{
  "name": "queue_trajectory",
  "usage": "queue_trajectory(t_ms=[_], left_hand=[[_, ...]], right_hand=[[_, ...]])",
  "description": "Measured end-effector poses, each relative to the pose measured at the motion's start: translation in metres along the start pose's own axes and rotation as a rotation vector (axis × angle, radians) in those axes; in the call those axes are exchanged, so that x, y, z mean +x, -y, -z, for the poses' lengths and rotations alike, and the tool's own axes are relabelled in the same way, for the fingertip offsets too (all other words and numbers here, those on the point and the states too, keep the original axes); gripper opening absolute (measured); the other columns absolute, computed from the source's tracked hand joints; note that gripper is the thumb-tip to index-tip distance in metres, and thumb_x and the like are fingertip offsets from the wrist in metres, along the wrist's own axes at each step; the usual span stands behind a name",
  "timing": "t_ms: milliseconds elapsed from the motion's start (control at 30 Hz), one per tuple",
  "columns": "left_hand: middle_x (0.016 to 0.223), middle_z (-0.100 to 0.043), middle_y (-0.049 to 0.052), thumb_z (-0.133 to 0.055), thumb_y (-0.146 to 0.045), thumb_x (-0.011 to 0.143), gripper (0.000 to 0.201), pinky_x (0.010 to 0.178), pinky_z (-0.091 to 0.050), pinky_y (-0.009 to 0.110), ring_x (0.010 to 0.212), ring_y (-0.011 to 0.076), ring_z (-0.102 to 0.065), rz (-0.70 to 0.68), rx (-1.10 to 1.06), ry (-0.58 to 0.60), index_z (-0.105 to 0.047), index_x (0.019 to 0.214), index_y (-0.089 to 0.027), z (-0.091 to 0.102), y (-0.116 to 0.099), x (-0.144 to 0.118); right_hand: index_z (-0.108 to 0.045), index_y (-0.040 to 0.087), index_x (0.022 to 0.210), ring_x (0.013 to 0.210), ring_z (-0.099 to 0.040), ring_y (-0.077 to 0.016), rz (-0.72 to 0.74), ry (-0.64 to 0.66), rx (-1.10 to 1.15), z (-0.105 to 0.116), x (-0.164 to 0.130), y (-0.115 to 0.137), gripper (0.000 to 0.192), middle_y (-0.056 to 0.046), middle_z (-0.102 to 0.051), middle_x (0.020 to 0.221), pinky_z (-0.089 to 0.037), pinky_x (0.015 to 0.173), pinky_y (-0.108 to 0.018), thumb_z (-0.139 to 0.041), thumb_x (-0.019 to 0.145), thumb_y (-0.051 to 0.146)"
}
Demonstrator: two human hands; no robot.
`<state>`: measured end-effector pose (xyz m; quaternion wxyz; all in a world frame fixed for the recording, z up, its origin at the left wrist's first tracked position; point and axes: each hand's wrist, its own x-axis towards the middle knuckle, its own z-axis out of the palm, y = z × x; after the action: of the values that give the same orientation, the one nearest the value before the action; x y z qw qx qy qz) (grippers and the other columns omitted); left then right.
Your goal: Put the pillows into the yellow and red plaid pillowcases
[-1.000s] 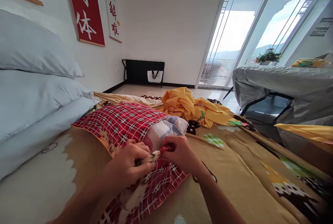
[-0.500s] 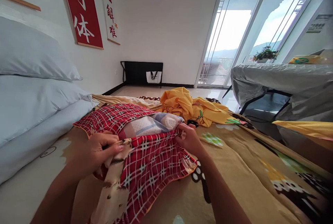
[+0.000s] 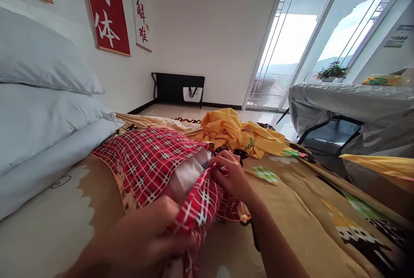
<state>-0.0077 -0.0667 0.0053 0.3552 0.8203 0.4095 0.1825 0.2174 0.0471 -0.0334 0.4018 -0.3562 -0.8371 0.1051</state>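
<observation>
A red plaid pillowcase [image 3: 145,157] lies on the bed, its open end toward me. Inside the opening shows a whitish checked inner pillow [image 3: 186,176], mostly hidden by the red cloth. My right hand [image 3: 234,176] pinches the edge of the opening at its right corner, fingers closed on the cloth. Lower and nearer to me, my left hand [image 3: 145,230] is closed on a bunched fold of the same pillowcase; it is somewhat blurred. Between both hands the gripped flap is pulled into a slanting, twisted fold.
White pillows [image 3: 48,110] are stacked at the left. A crumpled yellow cloth [image 3: 226,125] lies beyond the pillowcase on the brown patterned blanket [image 3: 297,200]. At the right stands a table under a grey cover [image 3: 349,97]. A black folded frame [image 3: 168,88] leans against the far wall.
My left hand has moved right and toward me, drawing the flap into a bunched fold. The upper red cloth now covers more of the inner pillow. My right hand keeps its grip nearly in place.
</observation>
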Motion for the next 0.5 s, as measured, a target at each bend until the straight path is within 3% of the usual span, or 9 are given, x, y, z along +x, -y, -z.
queue_trajectory(t_ms=[67, 167, 267, 367, 500], left_hand=[[0.055, -0.045, -0.004, -0.043, -0.06, 0.086, 0.047, 0.045, -0.035, 0.02, 0.05, 0.0097, -0.041, 0.126, -0.12, -0.049, -0.042, 0.06, -0.02, 0.016, -0.001, -0.014], [0.057, -0.045, -0.003, -0.046, -0.061, 0.083, 0.048, 0.046, -0.034, 0.02, 0.051, 0.0096, -0.042, 0.184, 0.003, -0.155, -0.044, 0.06, -0.02, 0.033, 0.005, -0.033], [0.074, -0.061, 0.002, -0.046, -0.054, 0.086, 0.039, 0.062, -0.044, 0.022, 0.067, 0.0136, -0.055, 0.164, 0.166, -0.099, -0.058, 0.07, -0.02, 0.039, 0.013, -0.041], [0.084, -0.064, 0.002, -0.044, -0.049, 0.089, 0.034, 0.074, -0.043, 0.024, 0.081, 0.0162, -0.057, 0.143, 0.24, -0.033, -0.061, 0.082, -0.021, 0.04, 0.016, -0.03], [0.069, -0.053, -0.002, -0.046, -0.052, 0.089, 0.035, 0.061, -0.034, 0.023, 0.067, 0.0133, -0.047, 0.168, 0.319, 0.133, -0.052, 0.077, -0.019, 0.037, 0.015, -0.001]], right_hand=[[-0.065, 0.022, 0.098, 0.1, -0.05, -0.022, 0.031, 0.073, -0.007, -0.003, -0.001, 0.002, 0.024, -0.006, -0.059, 0.104, -0.032, 0.091, -0.04, -0.048, 0.081, 0.015], [-0.059, 0.023, 0.116, 0.112, -0.047, -0.0227, 0.081, 0.19, -0.009, -0.009, -0.001, 0.003, 0.036, -0.007, -0.057, 0.12, -0.029, 0.097, -0.041, -0.048, 0.083, 0.014], [-0.063, 0.021, 0.099, 0.095, -0.053, -0.0196, 0.057, 0.224, -0.023, -0.014, -0.001, -0.004, 0.025, -0.005, -0.064, 0.1, -0.032, 0.091, -0.037, -0.046, 0.083, 0.013], [-0.061, 0.019, 0.078, 0.079, -0.053, -0.0178, -0.059, 0.038, -0.012, -0.015, 0.0, -0.027, 0.014, -0.003, -0.063, 0.08, -0.033, 0.081, -0.034, -0.047, 0.079, 0.016], [-0.059, 0.019, 0.075, 0.071, -0.052, -0.0179, -0.282, -0.318, 0.11, -0.01, 0.0, -0.064, 0.014, -0.002, -0.061, 0.071, -0.036, 0.069, -0.03, -0.046, 0.068, 0.022]])
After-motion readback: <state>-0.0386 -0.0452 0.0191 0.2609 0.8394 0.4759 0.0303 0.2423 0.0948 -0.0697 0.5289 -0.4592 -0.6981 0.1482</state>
